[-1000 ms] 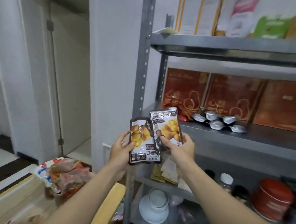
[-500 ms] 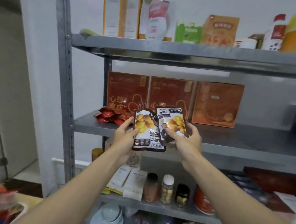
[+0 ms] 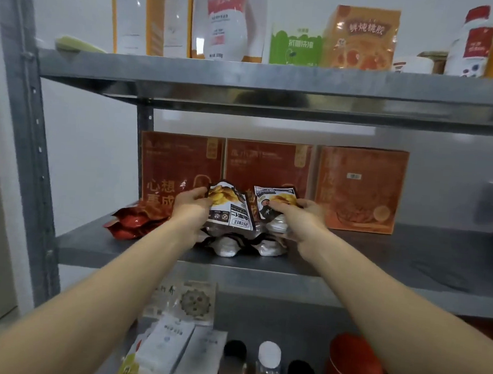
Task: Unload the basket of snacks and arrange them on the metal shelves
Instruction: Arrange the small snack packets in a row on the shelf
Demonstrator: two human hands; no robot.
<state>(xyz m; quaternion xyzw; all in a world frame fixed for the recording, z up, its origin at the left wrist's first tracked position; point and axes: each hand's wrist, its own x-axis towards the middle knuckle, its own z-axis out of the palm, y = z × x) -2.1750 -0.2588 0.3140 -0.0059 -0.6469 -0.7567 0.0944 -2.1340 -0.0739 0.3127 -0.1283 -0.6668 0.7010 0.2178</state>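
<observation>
Left hand [image 3: 192, 208] grasps one dark snack packet [image 3: 229, 204]; right hand [image 3: 298, 216] grasps another packet [image 3: 270, 201] just right of it. Both sit over silver pouches [image 3: 229, 245] on the middle metal shelf [image 3: 380, 263], near the red boxes [image 3: 267, 165].

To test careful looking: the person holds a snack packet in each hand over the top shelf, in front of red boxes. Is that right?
No. The head view shows the left hand and right hand holding snack packets over the middle shelf, not the top, in front of red boxes.
</observation>
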